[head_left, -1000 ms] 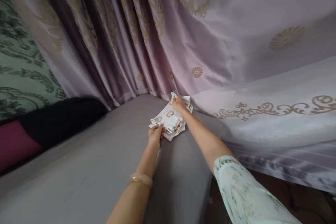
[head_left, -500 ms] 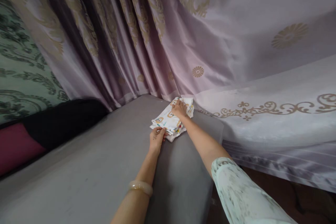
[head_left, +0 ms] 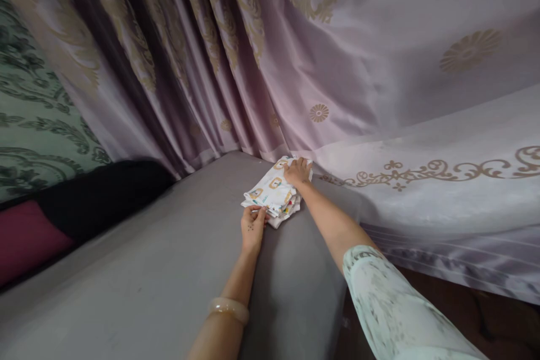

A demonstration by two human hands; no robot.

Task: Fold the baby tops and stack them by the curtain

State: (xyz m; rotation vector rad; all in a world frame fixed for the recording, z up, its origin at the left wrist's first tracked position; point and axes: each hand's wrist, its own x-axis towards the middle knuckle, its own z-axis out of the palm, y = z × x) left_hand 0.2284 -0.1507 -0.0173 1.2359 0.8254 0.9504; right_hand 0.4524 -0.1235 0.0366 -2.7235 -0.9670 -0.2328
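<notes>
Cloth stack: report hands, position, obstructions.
Left hand at near edge, right hand on far end. Cloth stack on gray surface. Curtain close behind.

The right hand [head_left: 297, 171] covers part of the folded cloths [head_left: 272, 188]; their blue print [head_left: 260, 201] is too tiny to read. The top edge cuts off the satin curtain [head_left: 371, 56], the bottom edge the floral sleeve [head_left: 400, 304].

A smooth grey surface [head_left: 147, 270] under a pile of patterned white cloths [head_left: 266, 193].
</notes>
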